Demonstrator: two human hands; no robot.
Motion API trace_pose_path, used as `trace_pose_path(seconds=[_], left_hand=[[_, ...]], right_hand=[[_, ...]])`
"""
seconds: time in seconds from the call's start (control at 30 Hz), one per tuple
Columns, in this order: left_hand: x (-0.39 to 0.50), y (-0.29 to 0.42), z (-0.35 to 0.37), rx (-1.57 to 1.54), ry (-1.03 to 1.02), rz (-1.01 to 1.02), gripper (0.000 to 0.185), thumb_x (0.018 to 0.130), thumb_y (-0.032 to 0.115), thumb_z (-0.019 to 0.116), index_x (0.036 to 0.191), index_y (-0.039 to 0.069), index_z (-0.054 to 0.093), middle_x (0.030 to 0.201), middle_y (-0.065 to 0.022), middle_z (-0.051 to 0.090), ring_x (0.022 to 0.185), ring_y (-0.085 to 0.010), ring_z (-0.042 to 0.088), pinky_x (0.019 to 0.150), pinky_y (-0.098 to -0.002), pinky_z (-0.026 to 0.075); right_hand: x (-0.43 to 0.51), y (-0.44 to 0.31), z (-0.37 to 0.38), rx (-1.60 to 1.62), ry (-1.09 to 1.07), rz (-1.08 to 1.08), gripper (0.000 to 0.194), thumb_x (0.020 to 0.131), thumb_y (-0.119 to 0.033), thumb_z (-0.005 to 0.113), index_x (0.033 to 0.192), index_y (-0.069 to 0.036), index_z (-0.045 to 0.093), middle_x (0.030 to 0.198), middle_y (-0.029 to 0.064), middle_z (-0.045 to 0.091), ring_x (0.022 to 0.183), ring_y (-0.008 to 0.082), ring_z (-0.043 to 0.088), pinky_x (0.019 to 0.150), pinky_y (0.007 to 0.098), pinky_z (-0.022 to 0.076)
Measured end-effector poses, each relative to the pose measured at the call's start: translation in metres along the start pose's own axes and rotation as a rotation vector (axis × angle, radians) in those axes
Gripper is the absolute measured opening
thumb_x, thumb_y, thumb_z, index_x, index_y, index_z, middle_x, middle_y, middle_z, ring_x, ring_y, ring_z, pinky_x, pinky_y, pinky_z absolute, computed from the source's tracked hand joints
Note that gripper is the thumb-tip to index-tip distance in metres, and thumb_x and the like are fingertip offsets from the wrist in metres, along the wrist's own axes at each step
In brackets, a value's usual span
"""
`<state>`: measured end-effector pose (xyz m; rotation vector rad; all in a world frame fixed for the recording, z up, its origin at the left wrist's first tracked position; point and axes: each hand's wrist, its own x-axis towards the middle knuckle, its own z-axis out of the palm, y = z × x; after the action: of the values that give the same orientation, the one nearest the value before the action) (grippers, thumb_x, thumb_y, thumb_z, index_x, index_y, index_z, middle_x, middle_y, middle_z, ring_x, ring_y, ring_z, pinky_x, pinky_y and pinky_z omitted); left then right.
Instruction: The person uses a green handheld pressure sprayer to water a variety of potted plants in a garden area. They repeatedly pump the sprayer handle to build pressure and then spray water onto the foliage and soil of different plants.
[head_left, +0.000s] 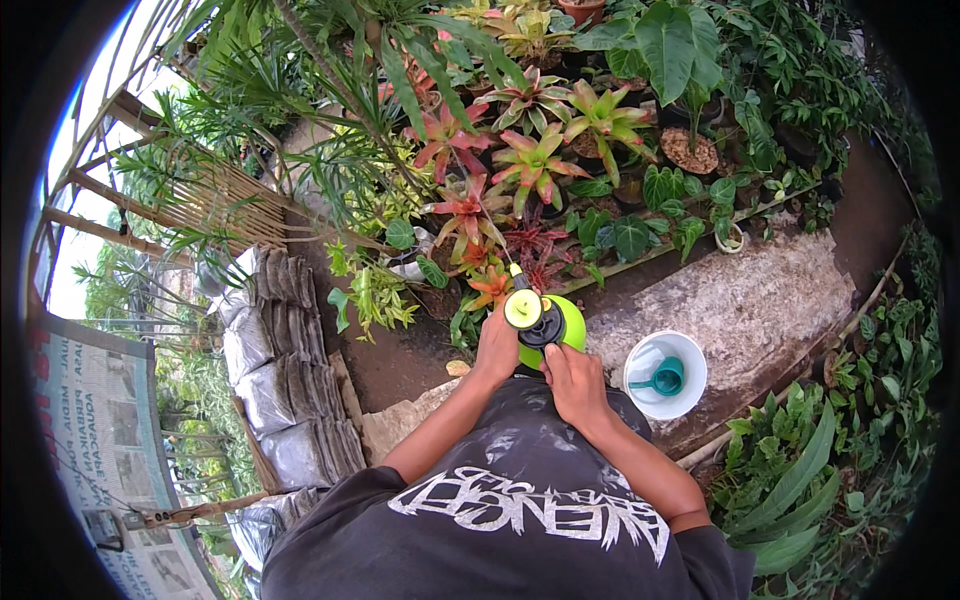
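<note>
A bright green pump sprayer (572, 324) with a black collar and a yellow-green round top is held in front of my body. My left hand (498, 346) is closed around the sprayer's far-left side, near its handle. With my right hand (576, 379) I grip a black part at its near side. The nozzle points away from me, and a thin line, perhaps spray, runs from it towards a red-orange bromeliad (469, 210). More bromeliads, green with pink tips (534, 166), stand just beyond.
To the right, a white bucket (694, 405) holds a teal dipper (667, 377) on the worn concrete slab (765, 300). Filled plastic bags (277, 375) are stacked at left. Potted foliage plants (630, 236) line the far side; leafy plants (787, 495) grow at lower right.
</note>
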<state>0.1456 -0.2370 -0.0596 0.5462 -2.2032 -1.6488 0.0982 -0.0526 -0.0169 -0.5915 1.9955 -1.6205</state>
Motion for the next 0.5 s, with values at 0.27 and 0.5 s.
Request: trace_pose_path(seconds=[0.27, 0.5], left_hand=[[0.001, 0.029, 0.0, 0.249, 0.219, 0.133, 0.055, 0.115, 0.037, 0.041, 0.154, -0.002, 0.051, 0.148, -0.0212, 0.059, 0.135, -0.0355, 0.06, 0.117, -0.0434, 0.043], [0.003, 0.112, -0.019, 0.319, -0.046, 0.653, 0.053, 0.107, 0.039, 0.067, 0.148, 0.005, 0.061, 0.138, -0.0192, 0.06, 0.112, -0.0321, 0.068, 0.09, -0.0454, 0.055]], right_hand=[[0.002, 0.005, -0.002, 0.009, 0.009, -0.03, 0.041, 0.112, -0.026, 0.055, 0.092, 0.006, 0.072, 0.076, 0.021, 0.073, 0.072, 0.0421, 0.073, 0.071, 0.0503, 0.0553], [0.008, 0.015, -0.003, -0.053, 0.032, -0.11, 0.047, 0.113, -0.029, 0.051, 0.087, 0.005, 0.071, 0.069, 0.0164, 0.069, 0.064, 0.0334, 0.071, 0.066, 0.0462, 0.0546]])
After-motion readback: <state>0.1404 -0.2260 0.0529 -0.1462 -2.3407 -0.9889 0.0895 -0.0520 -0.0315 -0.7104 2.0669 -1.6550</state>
